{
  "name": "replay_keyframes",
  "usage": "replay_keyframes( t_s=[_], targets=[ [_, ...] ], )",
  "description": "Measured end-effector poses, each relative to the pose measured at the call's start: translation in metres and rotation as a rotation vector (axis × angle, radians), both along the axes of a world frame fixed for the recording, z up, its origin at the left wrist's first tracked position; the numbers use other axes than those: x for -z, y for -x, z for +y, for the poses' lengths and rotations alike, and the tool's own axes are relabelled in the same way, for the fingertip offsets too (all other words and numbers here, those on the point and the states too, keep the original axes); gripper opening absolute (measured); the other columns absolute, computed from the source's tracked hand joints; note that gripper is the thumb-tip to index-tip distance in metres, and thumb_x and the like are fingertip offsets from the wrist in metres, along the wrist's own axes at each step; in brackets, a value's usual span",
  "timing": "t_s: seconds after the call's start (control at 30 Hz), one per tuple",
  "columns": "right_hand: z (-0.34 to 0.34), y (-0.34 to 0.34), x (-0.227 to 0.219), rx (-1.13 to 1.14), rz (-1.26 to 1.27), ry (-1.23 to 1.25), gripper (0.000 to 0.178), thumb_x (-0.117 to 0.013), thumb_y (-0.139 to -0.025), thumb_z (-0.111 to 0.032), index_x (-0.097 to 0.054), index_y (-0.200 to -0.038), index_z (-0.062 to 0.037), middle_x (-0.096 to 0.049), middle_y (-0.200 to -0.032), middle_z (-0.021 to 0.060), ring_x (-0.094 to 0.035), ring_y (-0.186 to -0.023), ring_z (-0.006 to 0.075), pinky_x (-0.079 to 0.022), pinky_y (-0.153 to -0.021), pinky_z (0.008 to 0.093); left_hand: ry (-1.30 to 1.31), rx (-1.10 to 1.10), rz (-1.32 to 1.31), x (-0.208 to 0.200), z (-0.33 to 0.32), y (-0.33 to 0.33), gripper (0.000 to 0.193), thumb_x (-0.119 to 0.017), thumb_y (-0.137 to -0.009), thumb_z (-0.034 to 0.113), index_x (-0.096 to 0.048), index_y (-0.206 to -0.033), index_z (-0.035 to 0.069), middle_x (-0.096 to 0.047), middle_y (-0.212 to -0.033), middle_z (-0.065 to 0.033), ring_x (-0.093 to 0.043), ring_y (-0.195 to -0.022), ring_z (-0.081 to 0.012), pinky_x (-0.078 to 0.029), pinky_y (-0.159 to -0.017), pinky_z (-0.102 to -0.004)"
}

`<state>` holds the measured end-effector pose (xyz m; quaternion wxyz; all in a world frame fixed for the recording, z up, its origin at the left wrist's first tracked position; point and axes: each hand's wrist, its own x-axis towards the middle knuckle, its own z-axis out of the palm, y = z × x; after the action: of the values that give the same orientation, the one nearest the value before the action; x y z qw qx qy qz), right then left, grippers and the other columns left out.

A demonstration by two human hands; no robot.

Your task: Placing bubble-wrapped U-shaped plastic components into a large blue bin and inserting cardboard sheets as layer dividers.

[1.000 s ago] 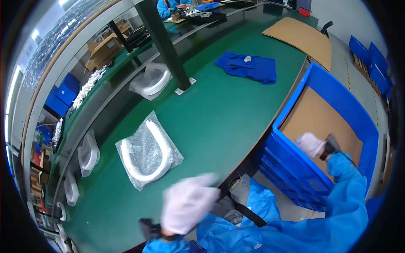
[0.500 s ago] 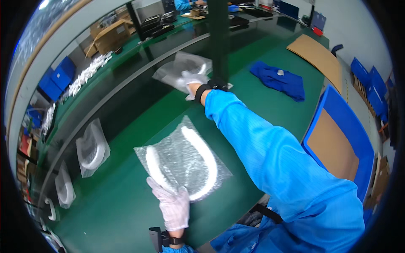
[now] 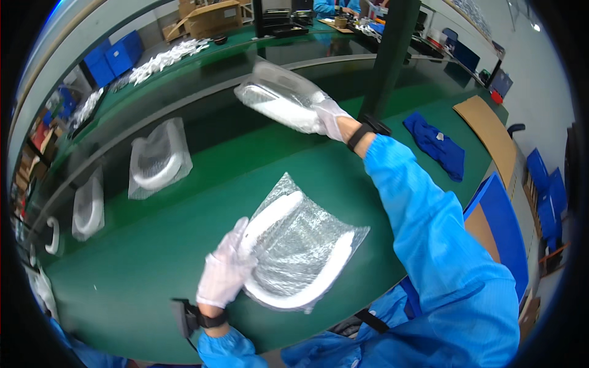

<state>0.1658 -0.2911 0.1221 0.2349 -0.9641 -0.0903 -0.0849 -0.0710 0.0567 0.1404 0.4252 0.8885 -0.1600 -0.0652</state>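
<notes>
A white U-shaped part in a clear bubble-wrap bag (image 3: 300, 251) lies on the green table in front of me. My left hand (image 3: 227, 267), in a white glove, grips its left edge, with fingers along one arm of the U. Farther off, a second bagged white U-shaped part (image 3: 279, 101) is raised over the dark strip beyond the green surface. My gloved right hand (image 3: 331, 116) is closed on its right end, and the loose plastic sticks out to the left. The right fingertips are partly hidden by the plastic.
More bagged white parts (image 3: 161, 162) lie in a row at the left. A dark green post (image 3: 391, 58) rises beyond my right wrist. Blue cloth (image 3: 437, 146), a cardboard sheet (image 3: 491, 138) and a blue bin (image 3: 512, 233) are on the right. Another person (image 3: 334, 7) works at the back.
My right hand has lifted the far bagged part off the table. The near bagged part has turned under my left hand, which has shifted to its left side. The view has swung too.
</notes>
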Motion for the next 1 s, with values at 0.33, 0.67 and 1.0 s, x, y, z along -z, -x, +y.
replay_keyframes(
  t_s=[0.33, 0.67, 1.0],
  targets=[
    [0.059, 0.165, -0.037, -0.326, 0.119, -0.023, 0.034, -0.060, -0.078, -0.011, -0.055, -0.110, 0.0003, -0.058, -0.098, 0.0220, -0.060, -0.091, 0.0366, -0.049, -0.081, 0.0413, 0.564, -0.288, 0.104, 0.027, 0.025, 0.040, 0.047, -0.062, -0.080, 0.013, -0.055, -0.122, -0.007, -0.063, -0.114, -0.0118, -0.062, -0.096, -0.0192, -0.049, -0.085, -0.0277],
    [0.070, 0.161, 0.003, -0.552, -0.697, 0.567, 0.022, -0.055, -0.076, -0.018, -0.062, -0.063, -0.0018, -0.055, -0.071, 0.0169, -0.057, -0.064, 0.0249, -0.046, -0.053, 0.0348, 0.136, -0.858, -0.246, 0.023, -0.075, 0.075, 0.079, -0.073, -0.080, 0.034, -0.036, -0.137, -0.006, -0.048, -0.132, -0.0266, -0.049, -0.121, -0.0382, -0.037, -0.103, -0.0427],
    [0.051, 0.136, -0.005, -0.331, 0.396, -0.062, 0.063, -0.039, -0.093, -0.051, -0.066, -0.095, 0.0065, -0.065, -0.096, 0.0270, -0.061, -0.088, 0.0416, -0.047, -0.083, 0.0436, -0.374, -0.894, -0.210, 0.004, -0.071, 0.077, 0.080, -0.069, -0.078, 0.051, -0.046, -0.127, -0.008, -0.059, -0.111, -0.0298, -0.057, -0.102, -0.0432, -0.048, -0.086, -0.0484]
  ],
)
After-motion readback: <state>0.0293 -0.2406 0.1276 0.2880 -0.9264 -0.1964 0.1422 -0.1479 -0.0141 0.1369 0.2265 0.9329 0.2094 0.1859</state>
